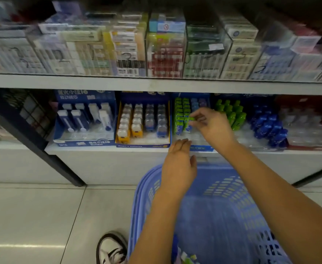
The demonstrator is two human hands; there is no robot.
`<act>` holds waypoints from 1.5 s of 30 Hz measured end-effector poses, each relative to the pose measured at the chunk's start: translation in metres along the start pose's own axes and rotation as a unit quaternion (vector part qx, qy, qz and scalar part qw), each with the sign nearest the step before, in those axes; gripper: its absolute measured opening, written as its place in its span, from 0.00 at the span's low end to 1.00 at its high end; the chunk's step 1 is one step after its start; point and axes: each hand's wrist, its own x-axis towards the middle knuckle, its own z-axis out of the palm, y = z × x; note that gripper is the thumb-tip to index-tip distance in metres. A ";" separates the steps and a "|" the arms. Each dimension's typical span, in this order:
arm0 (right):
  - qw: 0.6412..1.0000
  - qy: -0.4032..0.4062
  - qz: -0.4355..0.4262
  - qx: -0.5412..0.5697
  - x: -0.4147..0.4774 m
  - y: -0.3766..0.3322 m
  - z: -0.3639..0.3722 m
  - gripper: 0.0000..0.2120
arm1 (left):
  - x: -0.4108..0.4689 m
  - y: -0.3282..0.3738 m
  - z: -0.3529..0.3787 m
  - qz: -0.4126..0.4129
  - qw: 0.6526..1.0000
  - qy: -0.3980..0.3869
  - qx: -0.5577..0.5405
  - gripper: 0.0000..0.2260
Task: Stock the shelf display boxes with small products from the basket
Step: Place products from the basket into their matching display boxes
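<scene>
Stocking in progress at the blue display box [201,148] on the lower shelf [103,149]. Right hand [212,124]: fingertips pinching a small green product [191,119] just at the front of the green rows inside that box. Left hand [179,162]: fingers loosely together and slightly curled, nothing visibly held, hovering at the box's front lip, above the basket. Blue plastic basket [230,212]: directly below the box, on the floor; a few green and white items lie in its near corner [186,259]. Risk, as judged: the green rows stand upright and packed tight, so a piece pushed in crooked could tip its neighbours forward; the pinch is light, and a slip would drop the piece to the box floor or back into the basket. Surroundings: left of the box, a yellow-edged box of small stacked pieces [143,122], then a blue box of white-capped items [85,119]; right of it, green bottles [230,113] and blue bottles [268,128]. Upper shelf edge [156,84] overhangs the box and limits reach from above. One shoe [111,248] stands beside the basket.
</scene>
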 end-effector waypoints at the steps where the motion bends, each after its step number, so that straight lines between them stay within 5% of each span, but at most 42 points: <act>1: 1.000 -0.015 -0.007 -0.009 0.003 -0.001 -0.001 0.07 | 0.001 -0.001 0.000 -0.001 1.000 0.002 0.003 0.22; 13: 0.988 -0.067 -0.060 -0.124 -0.001 -0.002 -0.001 0.11 | -0.002 0.001 0.000 0.003 1.000 0.001 -0.009 0.20; 18: 0.997 -0.067 0.000 -0.023 -0.047 0.001 -0.021 0.06 | -0.019 0.003 0.001 -0.004 0.990 0.081 -0.113 0.10; 21: 0.966 -0.221 0.106 -0.078 -0.098 0.033 -0.013 0.09 | -0.031 -0.012 0.025 -0.078 0.992 -0.100 0.004 0.10; 24: 0.860 -0.453 0.153 -0.176 -0.155 0.069 0.016 0.13 | -0.059 -0.030 0.061 -0.134 0.922 -0.337 0.136 0.10; 26: 0.812 -0.533 0.170 -0.166 -0.186 0.086 0.039 0.16 | -0.084 -0.044 0.081 -0.170 0.868 -0.436 0.166 0.14; 29: 0.752 -0.614 0.132 -0.203 -0.214 0.108 0.071 0.21 | -0.113 -0.060 0.099 -0.159 0.816 -0.512 0.217 0.15; 33: 0.644 -0.726 0.093 -0.222 -0.233 0.135 0.092 0.12 | -0.126 -0.067 0.114 -0.089 0.818 -0.504 0.263 0.15; 39: 0.666 -0.719 0.070 -0.185 -0.250 0.163 0.104 0.19 | -0.135 -0.076 0.138 -0.013 0.787 -0.543 0.293 0.18; 45: 0.684 -0.705 0.124 -0.142 -0.242 0.177 0.098 0.16 | -0.133 -0.081 0.152 -0.050 0.788 -0.542 0.288 0.17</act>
